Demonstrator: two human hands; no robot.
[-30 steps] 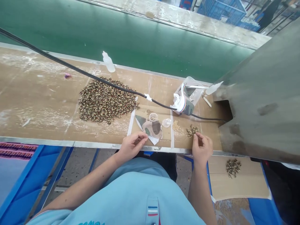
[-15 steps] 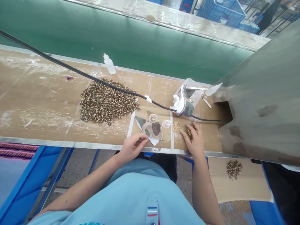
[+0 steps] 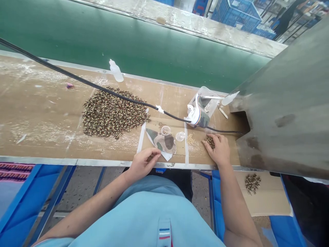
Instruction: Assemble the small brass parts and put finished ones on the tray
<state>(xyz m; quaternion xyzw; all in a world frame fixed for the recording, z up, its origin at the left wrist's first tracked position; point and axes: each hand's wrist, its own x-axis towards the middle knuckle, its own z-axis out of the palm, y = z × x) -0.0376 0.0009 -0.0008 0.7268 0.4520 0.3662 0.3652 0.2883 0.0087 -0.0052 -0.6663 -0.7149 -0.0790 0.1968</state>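
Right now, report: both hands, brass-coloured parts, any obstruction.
Left hand at camouflage cloth, grip unclear. Right hand over small pile of brass-coloured parts, partly hiding it. Black cable runs beyond both, touching neither.

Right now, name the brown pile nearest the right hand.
The small pile on the bench, partly hidden by the right hand. The big pile lies left of it; the third pile lies off the bench.

Your right hand partly covers the small pile. Anything in your left hand: too small to tell. Black cable cut off at left edge.
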